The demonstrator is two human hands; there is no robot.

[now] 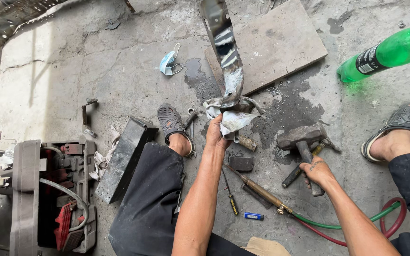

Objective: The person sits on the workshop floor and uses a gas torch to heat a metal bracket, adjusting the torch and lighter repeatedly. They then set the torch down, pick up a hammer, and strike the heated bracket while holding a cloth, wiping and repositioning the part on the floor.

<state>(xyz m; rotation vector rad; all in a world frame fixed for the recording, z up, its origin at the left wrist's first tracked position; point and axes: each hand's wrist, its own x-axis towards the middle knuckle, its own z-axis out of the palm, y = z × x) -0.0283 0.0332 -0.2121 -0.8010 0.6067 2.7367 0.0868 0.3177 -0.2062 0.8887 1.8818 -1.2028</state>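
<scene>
The left hand (216, 135) sits at the centre of the frame, closed around a grey-white rag (233, 116) that wraps the lower end of a bent metal strip (226, 52). From that hand the strip runs almost straight up the frame, its long axis leaning slightly left, and its top leaves the picture at the upper edge. Its lower part bulges rightward just above the rag. The metal is scorched and mottled, with pale bright patches against dark blue-grey, and its foot appears to rest near the lower left corner of a flat stone slab (271, 45) lying on the concrete floor (96, 71).

The right hand (316, 171), at right of centre, is closed on the handle of a heavy hammer (302, 137). The grey head lies just above the hand and to the right of the rag, near it but not touching; the handle runs down the frame into the fist. So the hammer head lies right of and below the wrapped end of the strip, and the left hand is the nearer one to the metal.

A brass torch (262, 192) with red and green hoses lies between the two forearms. A green bottle (387, 52) lies at upper right.
</scene>
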